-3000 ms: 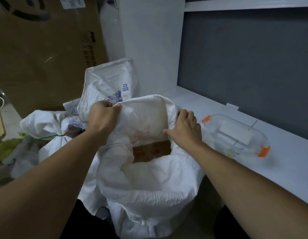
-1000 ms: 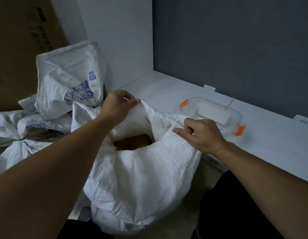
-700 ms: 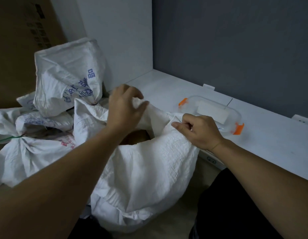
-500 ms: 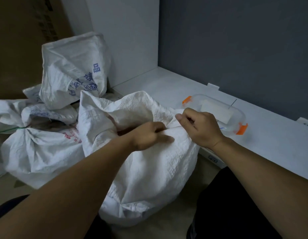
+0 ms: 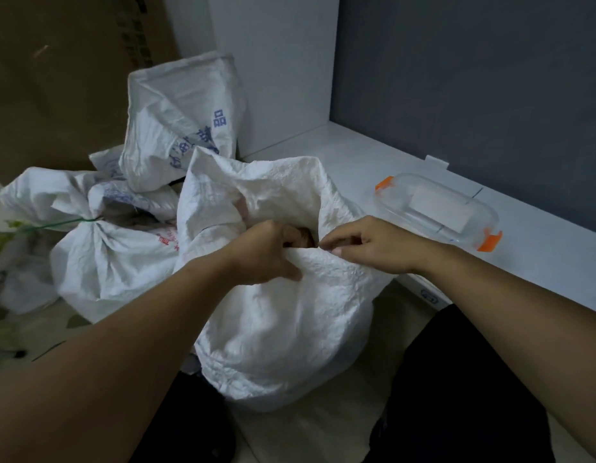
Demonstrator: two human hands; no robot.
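Because both hands meet at the near rim of the white sack (image 5: pixel 283 312), I judge that the step in hand is gathering its mouth shut. The left hand (image 5: pixel 266 252) grips the rim, with the fingers curled over the edge into the opening and the thumb outside on the cloth. Just to its right, almost touching, the right hand (image 5: pixel 373 245) pinches the same rim between thumb and forefinger. The sack stands on the floor directly under the hands, and its far flap rises loose behind them.

The next move probably calls for pulling this flap towards the hands, bunching the cloth into one neck, then twisting or tying it. No string is seen near the hands.

The left fingertips are hidden inside the fold. Only a small dark gap shows between the hands, so I cannot tell what is inside. Beyond the right hand a clear box (image 5: pixel 437 208) with orange clips lies on the white ledge (image 5: pixel 540 262); its contents are hard to make out.
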